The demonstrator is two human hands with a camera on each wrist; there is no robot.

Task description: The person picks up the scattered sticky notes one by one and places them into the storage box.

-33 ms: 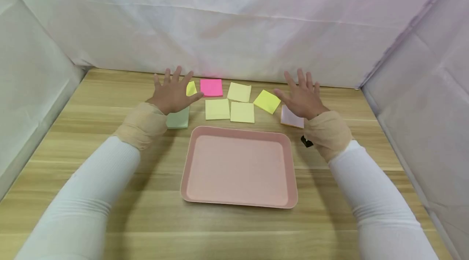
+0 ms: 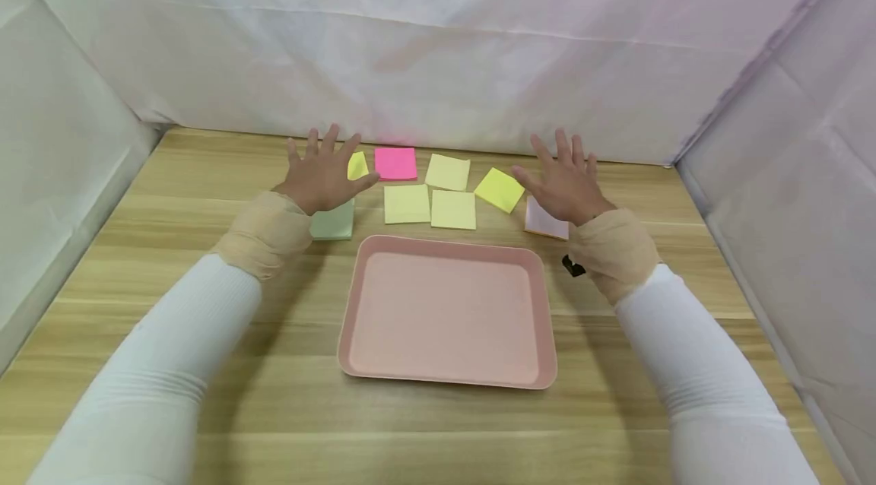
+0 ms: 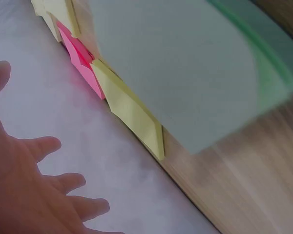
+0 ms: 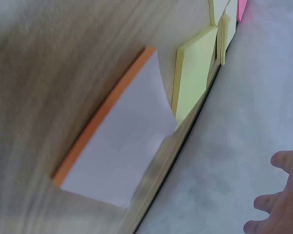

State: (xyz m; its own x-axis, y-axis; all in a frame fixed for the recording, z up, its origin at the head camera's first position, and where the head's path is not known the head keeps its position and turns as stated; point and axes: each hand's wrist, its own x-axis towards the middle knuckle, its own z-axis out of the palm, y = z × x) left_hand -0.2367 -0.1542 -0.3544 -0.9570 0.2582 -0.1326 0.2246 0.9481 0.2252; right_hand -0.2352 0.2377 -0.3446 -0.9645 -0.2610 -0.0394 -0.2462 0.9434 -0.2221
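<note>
My left hand (image 2: 318,177), fingers spread, is over a green sticky note pad (image 2: 333,221) and a partly covered yellow pad (image 2: 357,166). Over on the right, my right hand (image 2: 566,179) also has its fingers spread, beside a bright yellow pad (image 2: 499,190) and overlapping a pale lilac pad (image 2: 545,219). That lilac pad shows an orange edge in the right wrist view. Between the hands lie a pink pad (image 2: 395,163) and three pale yellow pads, one of them a curled-edged pad (image 2: 448,172) at the back. Neither hand holds anything.
A pink rectangular tray (image 2: 448,382) sits on the wooden table in front of the pads. A small black object (image 2: 572,266) is next to the right wrist. White cloth walls (image 2: 438,74) stand at the back and both sides.
</note>
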